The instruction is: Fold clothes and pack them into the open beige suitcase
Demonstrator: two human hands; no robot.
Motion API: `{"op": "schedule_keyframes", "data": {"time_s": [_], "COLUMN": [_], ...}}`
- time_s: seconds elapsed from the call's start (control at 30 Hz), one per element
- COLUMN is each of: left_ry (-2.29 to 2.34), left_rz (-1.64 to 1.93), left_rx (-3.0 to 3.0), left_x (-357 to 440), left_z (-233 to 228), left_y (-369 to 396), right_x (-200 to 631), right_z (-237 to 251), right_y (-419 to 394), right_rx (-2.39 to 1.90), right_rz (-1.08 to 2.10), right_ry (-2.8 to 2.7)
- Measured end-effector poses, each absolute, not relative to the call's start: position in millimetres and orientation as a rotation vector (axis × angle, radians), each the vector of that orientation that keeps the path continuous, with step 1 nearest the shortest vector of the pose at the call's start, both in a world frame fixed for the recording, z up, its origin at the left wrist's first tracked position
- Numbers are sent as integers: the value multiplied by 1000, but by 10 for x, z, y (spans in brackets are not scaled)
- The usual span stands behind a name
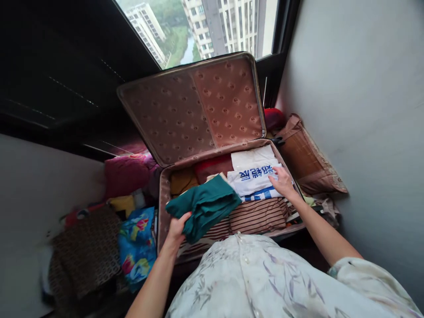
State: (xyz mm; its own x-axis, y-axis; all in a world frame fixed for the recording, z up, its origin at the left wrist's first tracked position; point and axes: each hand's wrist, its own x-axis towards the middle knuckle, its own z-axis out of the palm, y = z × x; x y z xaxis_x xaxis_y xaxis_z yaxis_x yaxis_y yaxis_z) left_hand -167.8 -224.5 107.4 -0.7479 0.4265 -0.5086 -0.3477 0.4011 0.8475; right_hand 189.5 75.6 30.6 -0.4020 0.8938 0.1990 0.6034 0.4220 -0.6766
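A folded green garment [205, 205] is gripped at its near edge by the left hand [177, 227], fingers closed around the cloth, low in the middle of the frame over the open suitcase [164, 198]. The right hand [281, 182] is laid flat, fingers spread and holding nothing, on a white folded cloth with blue print [253, 179] at centre right. Packing appears to be under way; a free spot for the green piece would likely be needed, since striped fabric [261, 215], a mustard piece [183, 180] and a red piece [212, 167] already fill the case. A floral bag [137, 245] and a woven cushion [304, 159] crowd the sides.
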Motion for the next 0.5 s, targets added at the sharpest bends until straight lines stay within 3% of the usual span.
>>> {"op": "schedule_keyframes", "data": {"time_s": [0.17, 0.3, 0.5], "left_ry": [2068, 1904, 1721], "left_rz": [1403, 1468, 1508], "left_rx": [-365, -434, -433], "left_x": [-1976, -1937, -1879], "left_z": [656, 506, 590], "left_y": [-3224, -3243, -3220], "right_x": [1847, 1489, 1229], "right_z": [233, 398, 545], "right_y": [302, 85, 102], "right_rx": [-1132, -972, -1001], "right_rz": [682, 501, 330], "right_ry": [-2569, -2980, -3136]}}
